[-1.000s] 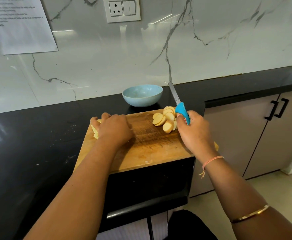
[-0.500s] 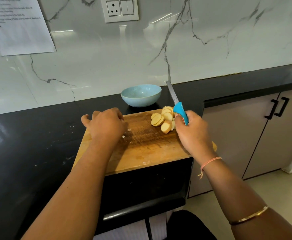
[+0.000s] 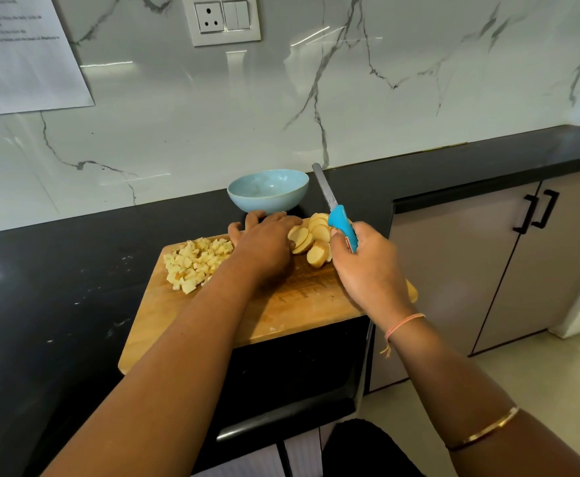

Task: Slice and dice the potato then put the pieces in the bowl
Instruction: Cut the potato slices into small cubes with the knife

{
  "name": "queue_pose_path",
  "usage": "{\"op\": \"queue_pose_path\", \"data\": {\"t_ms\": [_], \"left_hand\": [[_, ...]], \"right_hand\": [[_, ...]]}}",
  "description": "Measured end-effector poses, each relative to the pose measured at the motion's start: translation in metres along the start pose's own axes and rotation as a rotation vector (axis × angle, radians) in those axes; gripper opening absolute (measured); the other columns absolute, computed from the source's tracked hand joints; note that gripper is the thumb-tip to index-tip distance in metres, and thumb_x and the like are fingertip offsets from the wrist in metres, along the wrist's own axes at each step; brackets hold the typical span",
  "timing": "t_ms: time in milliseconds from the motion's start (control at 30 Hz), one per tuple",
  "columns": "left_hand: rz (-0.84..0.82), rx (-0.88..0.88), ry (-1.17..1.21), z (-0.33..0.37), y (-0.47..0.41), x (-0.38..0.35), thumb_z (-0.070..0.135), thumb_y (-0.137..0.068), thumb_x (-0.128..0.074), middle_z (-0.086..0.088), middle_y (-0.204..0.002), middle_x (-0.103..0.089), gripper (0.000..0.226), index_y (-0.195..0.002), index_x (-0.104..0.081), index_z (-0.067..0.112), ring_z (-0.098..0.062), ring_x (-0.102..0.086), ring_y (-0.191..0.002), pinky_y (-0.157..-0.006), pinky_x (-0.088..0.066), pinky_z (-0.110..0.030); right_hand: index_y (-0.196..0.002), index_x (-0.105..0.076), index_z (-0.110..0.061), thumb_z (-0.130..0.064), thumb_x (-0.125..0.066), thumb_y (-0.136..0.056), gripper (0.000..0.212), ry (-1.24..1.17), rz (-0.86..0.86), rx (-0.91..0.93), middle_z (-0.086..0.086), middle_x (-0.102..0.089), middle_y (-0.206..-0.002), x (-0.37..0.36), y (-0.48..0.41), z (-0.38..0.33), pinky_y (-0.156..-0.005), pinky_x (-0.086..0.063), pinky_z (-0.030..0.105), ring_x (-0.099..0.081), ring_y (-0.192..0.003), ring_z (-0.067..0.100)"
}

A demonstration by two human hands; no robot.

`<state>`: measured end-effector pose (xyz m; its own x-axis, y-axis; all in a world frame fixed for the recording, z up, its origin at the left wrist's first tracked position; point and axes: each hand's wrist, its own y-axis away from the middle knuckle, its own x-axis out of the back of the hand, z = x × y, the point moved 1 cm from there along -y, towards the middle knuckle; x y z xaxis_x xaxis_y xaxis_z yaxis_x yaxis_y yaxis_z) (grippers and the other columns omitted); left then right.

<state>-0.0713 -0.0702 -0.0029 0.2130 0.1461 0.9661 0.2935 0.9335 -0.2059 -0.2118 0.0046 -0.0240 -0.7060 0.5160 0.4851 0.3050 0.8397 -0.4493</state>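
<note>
Board (image 3: 281,315) overhung the desk's (image 3: 58,287) front edge at centre frame, its near half bare. Left grip (image 3: 264,242) lay palm down, fingertips touching the potato slices (image 3: 316,235); whether it pinched one was unclear. Right grip (image 3: 367,266) wrapped the knife (image 3: 342,225), blade raised, just right of the slices. Diced pieces (image 3: 195,263) lay left, bowl (image 3: 268,194) behind.

Black counter (image 3: 58,287) spans mid frame; wood cutting board (image 3: 281,315) at ctr, lt-blue bowl (image 3: 268,194) just above it.

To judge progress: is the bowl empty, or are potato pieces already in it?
Empty, as far as visible: inside the bowl only blue shows. The dice and slices lie on the board.
</note>
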Motion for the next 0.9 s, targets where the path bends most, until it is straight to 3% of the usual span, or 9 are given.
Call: {"op": "queue_pose_path", "data": {"t_ms": [167,400,533,633,767,900], "left_hand": [[-0.085,-0.009,0.086,-0.006,-0.003,-0.004,0.011,-0.095,-0.045,0.011,-0.158,-0.019,0.057,-0.14,-0.036,0.046,-0.028,0.001,-0.145,-0.113,0.001,-0.058],[0.051,-0.063,0.234,-0.005,0.007,0.002,0.011,-0.094,-0.051,0.011,-0.143,-0.041,0.054,-0.137,-0.039,0.042,-0.018,-0.016,-0.139,-0.112,-0.002,-0.045],[0.234,-0.037,0.283,-0.009,0.011,0.009,0.014,-0.088,-0.062,0.014,-0.116,-0.057,0.035,-0.116,-0.059,0.035,-0.014,-0.044,-0.121,-0.105,-0.018,-0.039],[0.323,-0.038,0.404,-0.018,0.014,0.017,0.014,-0.086,-0.067,0.012,-0.096,-0.061,0.016,-0.097,-0.067,0.026,-0.013,-0.059,-0.099,-0.098,-0.043,-0.042],[0.28,-0.016,0.334,-0.024,0.025,0.024,0.014,-0.082,-0.072,0.006,-0.091,-0.066,0.009,-0.09,-0.07,0.018,-0.014,-0.062,-0.092,-0.084,-0.049,-0.032],[0.03,0.066,0.318,-0.024,0.035,0.023,0.006,-0.081,-0.068,0.01,-0.092,-0.064,0.022,-0.092,-0.073,0.024,-0.01,-0.059,-0.09,-0.076,-0.046,-0.023]], "right_hand": [[-0.099,-0.053,-0.019,-0.041,-0.044,-0.097,0.023,0.014,-0.005,-0.002,-0.005,-0.055,-0.078,-0.001,0.0,0.0,-0.063,-0.052,0.025,-0.057,-0.069,0.015],[-0.099,-0.051,-0.02,-0.041,-0.044,-0.097,0.023,0.022,-0.006,0.002,-0.006,-0.053,-0.078,-0.002,0.0,0.0,-0.056,-0.045,0.017,-0.055,-0.067,0.013],[-0.096,-0.05,-0.021,-0.041,-0.044,-0.098,0.021,0.026,-0.003,-0.002,-0.008,-0.051,-0.076,-0.001,0.001,-0.002,-0.059,-0.046,0.018,-0.055,-0.067,0.014],[-0.096,-0.051,-0.02,-0.04,-0.044,-0.098,0.021,0.018,-0.004,-0.007,-0.006,-0.053,-0.077,-0.001,0.002,-0.003,-0.061,-0.049,0.022,-0.055,-0.068,0.015],[-0.096,-0.052,-0.019,-0.039,-0.044,-0.098,0.022,0.028,-0.012,-0.011,-0.006,-0.053,-0.077,0.0,0.002,-0.005,-0.061,-0.05,0.024,-0.055,-0.067,0.015],[-0.096,-0.055,-0.015,-0.038,-0.045,-0.097,0.024,0.033,-0.03,0.001,0.0,-0.056,-0.077,0.001,0.003,-0.007,-0.061,-0.051,0.03,-0.057,-0.068,0.018]]}}
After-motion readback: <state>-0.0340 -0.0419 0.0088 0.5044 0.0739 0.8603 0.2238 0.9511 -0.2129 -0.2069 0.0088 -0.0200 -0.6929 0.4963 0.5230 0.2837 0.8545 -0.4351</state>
